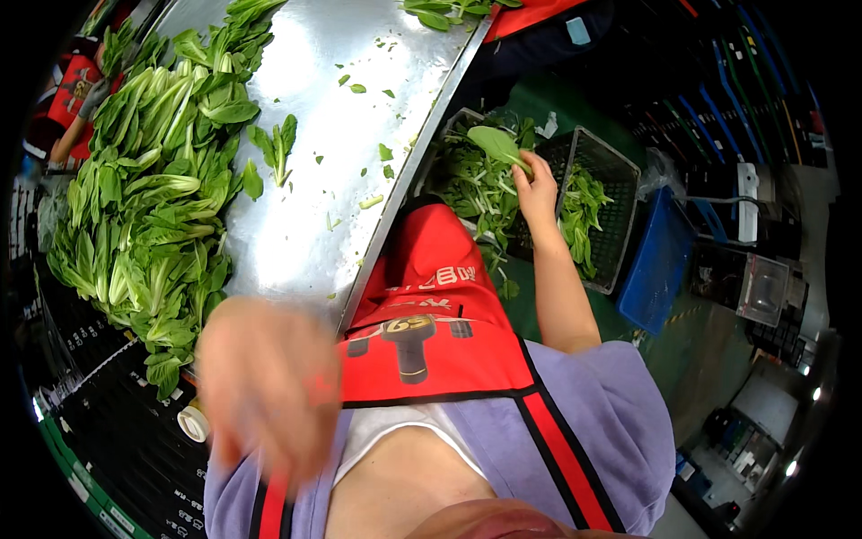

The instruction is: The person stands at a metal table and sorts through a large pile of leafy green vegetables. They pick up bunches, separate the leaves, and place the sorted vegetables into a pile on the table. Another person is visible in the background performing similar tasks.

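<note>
Out over the crates on my right, my right hand (536, 187) pinches a single broad green leaf (494, 144) by its stalk end. My left hand (269, 382) is raised close to the camera, near the table's lower end; motion smears its fingers, so I cannot make out their shape or anything in them. A long heap of leafy green vegetables (153, 189) with pale stalks lies along the left side of the metal table (301, 117). One small loose sprig (278, 148) sits apart from the heap, with leaf scraps scattered about it.
Below my right hand, trimmed leaves (476, 184) fill a container on the green floor. Beside it stand a dark plastic crate (620, 207) with more greens and a blue crate (660, 260). The table's raised metal edge (395, 202) runs beside my red apron. Another person's gloved hand (94, 97) is at far left.
</note>
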The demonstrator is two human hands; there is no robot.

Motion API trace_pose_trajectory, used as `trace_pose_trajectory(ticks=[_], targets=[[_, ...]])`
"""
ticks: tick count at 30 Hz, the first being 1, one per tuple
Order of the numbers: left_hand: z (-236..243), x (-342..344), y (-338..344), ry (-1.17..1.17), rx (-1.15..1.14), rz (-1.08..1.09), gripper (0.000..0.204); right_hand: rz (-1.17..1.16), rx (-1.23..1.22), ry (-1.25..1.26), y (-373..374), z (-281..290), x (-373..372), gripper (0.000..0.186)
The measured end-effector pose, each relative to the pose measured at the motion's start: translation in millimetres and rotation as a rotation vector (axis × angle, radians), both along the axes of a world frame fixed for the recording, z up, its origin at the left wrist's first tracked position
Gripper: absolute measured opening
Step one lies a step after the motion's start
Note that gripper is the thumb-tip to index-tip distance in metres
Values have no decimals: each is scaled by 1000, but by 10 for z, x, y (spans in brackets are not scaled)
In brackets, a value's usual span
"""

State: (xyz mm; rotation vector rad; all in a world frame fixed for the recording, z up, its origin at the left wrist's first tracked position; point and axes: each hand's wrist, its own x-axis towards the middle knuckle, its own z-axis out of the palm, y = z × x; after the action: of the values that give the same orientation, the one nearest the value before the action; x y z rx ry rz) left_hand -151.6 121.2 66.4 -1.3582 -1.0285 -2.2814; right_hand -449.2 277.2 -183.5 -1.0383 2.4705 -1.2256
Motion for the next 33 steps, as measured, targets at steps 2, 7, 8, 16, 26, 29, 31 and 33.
trace_pose_trajectory(ticks=[2, 7, 8, 16, 26, 29, 31, 33], targets=[[560, 142, 62, 95, -207, -210, 34, -63, 186, 128, 179, -240, -190, 39], [773, 21, 375, 43, -187, -339, 31, -343, 600, -121, 1608, -1006, -389, 44], [706, -98, 359, 70, -154, -356, 30, -399, 656, -176, 2095, -1137, -342, 48], [652, -235, 550, 145, -256, -405, 34, -636, 1070, -336, 3791, -1571, 101, 37], [239, -865, 839, -263, -654, 652, 25, -421, 534, -446, 2582, -1864, -97, 40], [213, -1494, 952, -234, -685, 769, 21, -513, 419, -614, 2617, -2233, -225, 34], [350, -1897, 1106, -134, -697, 773, 21, -528, 474, -554, 3090, -2764, -329, 33], [345, -2320, 1301, -95, -740, 756, 23, -670, 294, -901, 3366, -3282, -171, 31]])
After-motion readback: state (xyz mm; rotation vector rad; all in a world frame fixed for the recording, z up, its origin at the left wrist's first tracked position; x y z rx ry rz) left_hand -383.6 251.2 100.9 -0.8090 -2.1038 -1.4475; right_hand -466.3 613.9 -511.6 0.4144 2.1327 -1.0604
